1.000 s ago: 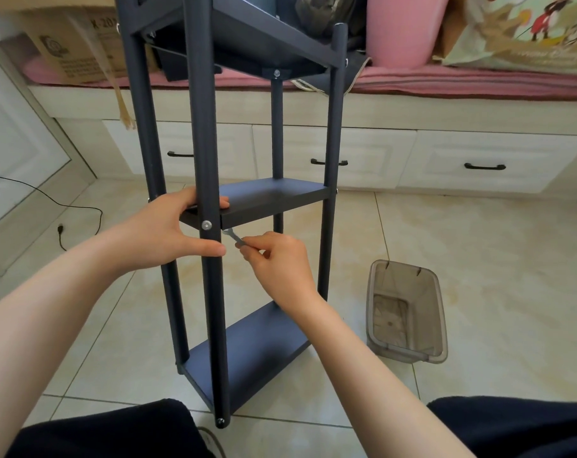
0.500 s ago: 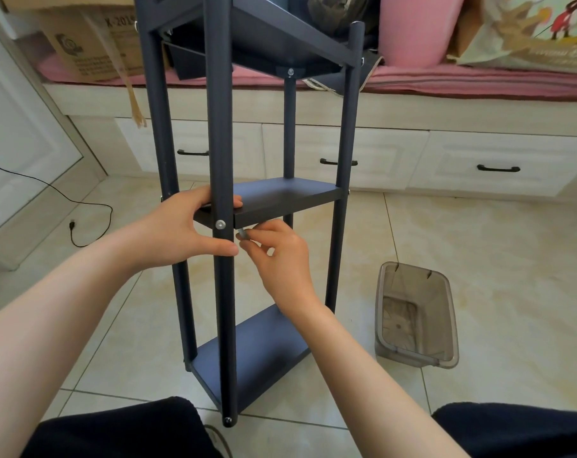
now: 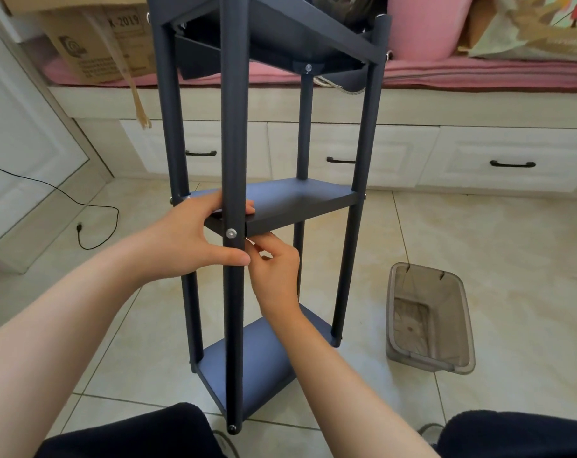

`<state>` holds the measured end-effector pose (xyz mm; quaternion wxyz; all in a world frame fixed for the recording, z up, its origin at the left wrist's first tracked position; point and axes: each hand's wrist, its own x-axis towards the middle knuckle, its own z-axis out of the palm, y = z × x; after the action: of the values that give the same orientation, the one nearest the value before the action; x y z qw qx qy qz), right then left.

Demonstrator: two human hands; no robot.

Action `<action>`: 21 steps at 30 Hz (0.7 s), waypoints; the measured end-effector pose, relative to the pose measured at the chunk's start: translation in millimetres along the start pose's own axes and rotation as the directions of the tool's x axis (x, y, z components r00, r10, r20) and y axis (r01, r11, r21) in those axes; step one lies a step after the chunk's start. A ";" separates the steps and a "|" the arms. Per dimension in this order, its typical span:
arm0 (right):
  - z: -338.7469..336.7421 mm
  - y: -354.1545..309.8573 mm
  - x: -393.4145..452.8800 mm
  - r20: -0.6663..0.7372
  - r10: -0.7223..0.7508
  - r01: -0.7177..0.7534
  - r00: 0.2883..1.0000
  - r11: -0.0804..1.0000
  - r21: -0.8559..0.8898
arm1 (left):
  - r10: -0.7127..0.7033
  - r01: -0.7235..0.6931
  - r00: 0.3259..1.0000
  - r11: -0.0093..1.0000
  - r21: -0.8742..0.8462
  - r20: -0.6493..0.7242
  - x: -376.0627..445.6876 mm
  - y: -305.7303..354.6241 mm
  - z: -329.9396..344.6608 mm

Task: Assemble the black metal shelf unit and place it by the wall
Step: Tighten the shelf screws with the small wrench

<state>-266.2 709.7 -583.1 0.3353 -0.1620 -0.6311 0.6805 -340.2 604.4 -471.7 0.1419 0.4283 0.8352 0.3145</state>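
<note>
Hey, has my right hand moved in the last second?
Yes. The right hand has slid left toward the front post, fingertips now almost touching it just below the middle shelf corner.

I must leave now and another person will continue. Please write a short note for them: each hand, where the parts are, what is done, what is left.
Left hand: grips the front post at the middle shelf, thumb under the screw.
Right hand: fingers curled just under that shelf corner; whether it holds a tool cannot be seen.
Shelf unit: upright on the floor tiles, all three shelves on four posts.
Left: probably finish this corner, then move the unit to the wall.
</note>
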 end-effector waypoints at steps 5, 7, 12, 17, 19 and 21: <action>9.2 4.1 9.2 0.017 0.112 -0.112 0.994 0.994 0.014 | -0.010 0.010 1.000 1.000 -0.004 0.018 1.6 0.6 -1.4; 11.5 4.5 10.6 0.031 0.118 -0.119 0.993 0.992 0.033 | -0.017 0.017 1.000 1.000 -0.008 0.025 2.8 1.2 -1.7; 2.1 5.5 8.0 0.066 0.098 -0.100 0.993 0.995 0.030 | -0.014 0.014 1.000 1.000 -0.005 0.026 5.7 2.4 -1.7; -30.4 8.5 0.9 0.109 0.088 -0.074 0.990 0.989 -0.129 | -0.035 0.035 0.999 0.999 0.019 0.028 5.7 2.7 -1.9; -48.8 5.2 1.9 0.160 0.104 -0.064 0.982 0.970 -0.234 | -0.049 0.047 0.998 0.998 0.041 0.031 5.0 4.3 -2.0; -69.6 -3.9 9.8 0.239 0.160 -0.059 0.958 0.923 -0.381 | -0.064 0.062 0.997 0.997 0.053 0.036 3.4 6.3 -2.3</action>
<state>-227.5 768.3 -587.8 0.1723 -0.1648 -0.7768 0.5828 -339.5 608.9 -465.8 0.1565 0.4110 0.8534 0.2799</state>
